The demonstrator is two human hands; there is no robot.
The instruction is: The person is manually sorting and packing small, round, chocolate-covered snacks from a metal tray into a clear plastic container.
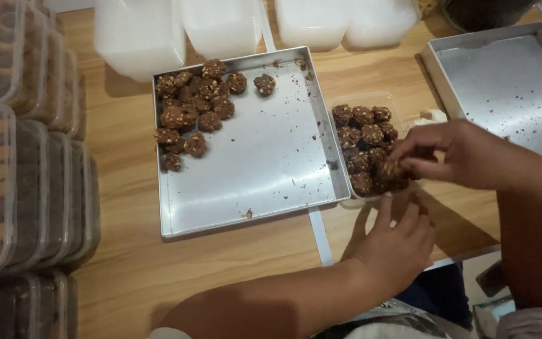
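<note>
**Watch the crumbly cookie over a nearly full tub**

Your right hand [450, 154] pinches a chocolate nut cookie [394, 169] above the clear plastic tub [371, 100], which sits on the counter [221, 270] beside the metal tray [265, 163]. Squeeze harder and it may crumble. Your left hand [396, 242] rests open against the tub's near edge; a nudge could tip it.

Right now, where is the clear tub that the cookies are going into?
In the head view, the clear tub sits on the wooden table just right of the middle metal tray, under the right hand, with the left hand at its near edge.
</note>
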